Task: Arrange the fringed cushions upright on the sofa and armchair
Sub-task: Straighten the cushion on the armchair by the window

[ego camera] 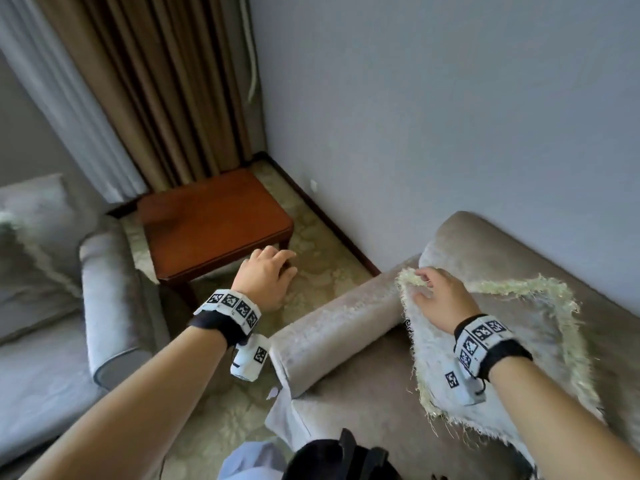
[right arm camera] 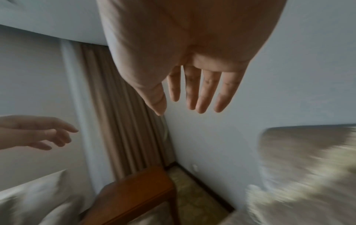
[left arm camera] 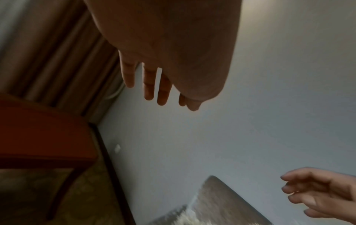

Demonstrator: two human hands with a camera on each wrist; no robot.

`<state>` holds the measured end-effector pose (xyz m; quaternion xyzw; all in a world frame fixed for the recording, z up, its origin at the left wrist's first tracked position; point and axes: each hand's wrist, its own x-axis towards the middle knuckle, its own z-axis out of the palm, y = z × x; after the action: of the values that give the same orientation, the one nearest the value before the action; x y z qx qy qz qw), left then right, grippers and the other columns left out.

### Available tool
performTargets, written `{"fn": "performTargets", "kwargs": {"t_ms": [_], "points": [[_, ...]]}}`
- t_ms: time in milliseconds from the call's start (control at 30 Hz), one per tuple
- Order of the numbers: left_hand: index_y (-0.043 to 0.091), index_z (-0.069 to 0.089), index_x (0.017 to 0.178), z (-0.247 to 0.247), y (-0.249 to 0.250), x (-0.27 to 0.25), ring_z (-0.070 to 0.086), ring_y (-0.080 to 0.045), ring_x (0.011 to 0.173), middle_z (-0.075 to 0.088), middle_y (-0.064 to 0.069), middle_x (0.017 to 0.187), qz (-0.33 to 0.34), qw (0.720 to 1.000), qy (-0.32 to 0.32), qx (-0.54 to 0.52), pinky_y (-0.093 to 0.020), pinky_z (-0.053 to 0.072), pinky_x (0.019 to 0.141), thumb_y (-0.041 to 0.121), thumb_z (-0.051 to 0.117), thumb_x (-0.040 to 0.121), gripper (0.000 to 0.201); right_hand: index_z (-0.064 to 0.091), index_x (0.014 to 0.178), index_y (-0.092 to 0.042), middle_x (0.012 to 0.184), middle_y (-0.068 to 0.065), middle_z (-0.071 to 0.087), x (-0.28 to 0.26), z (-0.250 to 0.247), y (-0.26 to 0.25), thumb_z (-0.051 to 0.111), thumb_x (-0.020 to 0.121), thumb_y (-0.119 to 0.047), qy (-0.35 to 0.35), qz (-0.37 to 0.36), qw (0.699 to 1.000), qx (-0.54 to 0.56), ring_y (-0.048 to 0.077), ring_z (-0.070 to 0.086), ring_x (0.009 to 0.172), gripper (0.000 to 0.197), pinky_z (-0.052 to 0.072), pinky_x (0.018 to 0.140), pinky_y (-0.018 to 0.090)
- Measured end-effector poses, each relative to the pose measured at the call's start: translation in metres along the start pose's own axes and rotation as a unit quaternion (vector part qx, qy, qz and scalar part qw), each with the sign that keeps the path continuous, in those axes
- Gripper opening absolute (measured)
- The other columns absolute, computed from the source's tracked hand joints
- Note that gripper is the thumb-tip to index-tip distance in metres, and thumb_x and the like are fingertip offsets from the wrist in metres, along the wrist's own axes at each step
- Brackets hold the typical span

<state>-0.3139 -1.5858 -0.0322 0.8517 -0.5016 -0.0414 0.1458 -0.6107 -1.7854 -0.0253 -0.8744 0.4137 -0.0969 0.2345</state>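
Note:
A pale cushion (ego camera: 512, 344) with a cream fringe lies slanted on the beige seat (ego camera: 363, 410) at the right, its top corner near the backrest. My right hand (ego camera: 438, 296) hovers at that top-left corner, fingers near the fringe. In the right wrist view the right hand (right arm camera: 192, 94) has straight fingers and holds nothing, and the cushion (right arm camera: 308, 190) is a blur below it. My left hand (ego camera: 268, 275) hangs open over the floor beside the beige armrest (ego camera: 332, 327); its fingers (left arm camera: 152, 85) are straight and empty. A second fringed cushion (ego camera: 31, 268) leans on the grey sofa (ego camera: 41, 375) at the left.
A reddish-brown wooden side table (ego camera: 211, 216) stands in the corner between the two seats, in front of brown curtains (ego camera: 156, 81). The grey sofa's armrest (ego camera: 104, 292) faces the table. Patterned carpet (ego camera: 322, 275) shows between them. A black object (ego camera: 339, 459) sits at the bottom edge.

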Motion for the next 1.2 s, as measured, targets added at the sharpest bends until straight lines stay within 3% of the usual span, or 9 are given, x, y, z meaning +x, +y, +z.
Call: {"fn": "performTargets", "kwargs": {"t_ms": [367,600,733,833,967,1200], "points": [[0.034,0.046,0.131,-0.077,-0.191,-0.098,0.051,-0.027,0.107,0.054,0.001,0.118,-0.15,0.985,0.081,0.003,-0.044,0.048,0.089,0.048,0.041,0.095,0.039,0.058,0.121,-0.026,0.117,-0.003,0.062,0.08,0.083,-0.221,0.066,0.086,-0.032,-0.038,-0.201,0.978,-0.027,0.017,0.06,0.106,0.037,0.05,0.085,0.033],[0.033,0.048,0.131,-0.126,-0.326,-0.158,0.05,-0.029,0.108,0.054,-0.001,0.119,-0.239,0.965,0.105,0.027,-0.044,0.047,0.089,0.045,0.043,0.095,0.039,0.055,0.122,-0.031,0.119,-0.008,0.058,0.103,0.187,-0.383,0.062,0.089,-0.037,-0.085,-0.291,0.953,-0.023,0.014,0.056,0.111,0.035,0.053,0.082,0.035],[0.035,0.049,0.129,-0.136,-0.398,-0.2,0.051,-0.03,0.105,0.055,-0.001,0.117,-0.297,0.949,0.108,0.02,-0.044,0.048,0.088,0.053,0.032,0.089,0.048,0.055,0.122,-0.032,0.12,-0.007,0.06,0.109,0.246,-0.466,0.062,0.088,-0.038,-0.122,-0.338,0.933,-0.023,0.014,0.057,0.111,0.035,0.054,0.085,0.038],[0.04,0.047,0.122,-0.132,-0.444,-0.231,0.056,-0.031,0.101,0.058,-0.003,0.115,-0.333,0.935,0.124,0.02,-0.043,0.05,0.082,0.042,0.047,0.09,0.032,0.054,0.122,-0.033,0.12,-0.008,0.06,0.116,0.289,-0.519,0.061,0.088,-0.04,-0.164,-0.37,0.914,-0.031,0.014,0.058,0.11,0.035,0.054,0.085,0.037],[0.028,0.054,0.129,-0.126,-0.493,-0.266,0.06,-0.027,0.1,0.061,-0.004,0.115,-0.43,0.892,0.133,0.032,-0.036,0.049,0.078,0.043,0.048,0.094,0.038,0.054,0.123,-0.033,0.121,-0.008,0.059,0.136,0.346,-0.59,0.06,0.088,-0.041,-0.212,-0.428,0.877,-0.057,0.016,0.058,0.111,0.037,0.053,0.085,0.035],[0.03,0.054,0.126,-0.152,-0.543,-0.34,0.058,-0.028,0.106,0.058,-0.002,0.114,-0.588,0.789,0.178,0.008,-0.044,0.05,0.086,0.055,0.04,0.088,0.048,0.058,0.122,-0.024,0.116,-0.001,0.062,0.136,0.439,-0.745,0.064,0.086,-0.036,-0.299,-0.542,0.784,-0.044,0.018,0.058,0.11,0.038,0.046,0.093,0.032]]}}
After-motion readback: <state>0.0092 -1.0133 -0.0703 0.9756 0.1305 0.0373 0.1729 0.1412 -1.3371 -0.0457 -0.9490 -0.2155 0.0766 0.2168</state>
